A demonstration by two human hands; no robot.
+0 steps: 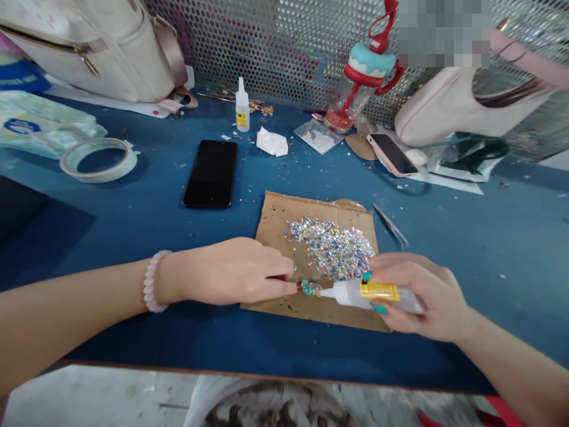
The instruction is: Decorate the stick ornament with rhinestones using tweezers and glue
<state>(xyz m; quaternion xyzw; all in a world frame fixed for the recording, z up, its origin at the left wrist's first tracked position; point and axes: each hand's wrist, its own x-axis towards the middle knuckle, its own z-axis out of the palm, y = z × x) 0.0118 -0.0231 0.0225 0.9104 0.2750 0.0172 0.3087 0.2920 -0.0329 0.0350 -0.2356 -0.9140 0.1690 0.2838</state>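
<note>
My left hand [240, 271] is closed over the left part of a cardboard sheet [275, 222], its fingertips pinching a small turquoise beaded piece [310, 287] with a red end. In my right hand [427, 296] is a clear glue bottle [377, 295] with a yellow label, lying nearly level. Its nozzle points left and meets, or almost meets, the right end of the beaded piece. Behind the hands a pile of small shiny rhinestones [331, 243] is spread on the cardboard. Tweezers [390, 225] rest just right of the sheet.
A black phone [210, 174], a tape roll [98, 160] and a second bottle [242, 107] stand or lie behind. Farther back are crumpled tissue [272, 142], a plastic bag [318, 136], a pink phone [392, 155], a cup [355, 89] and bags against the perforated metal screen [267, 47].
</note>
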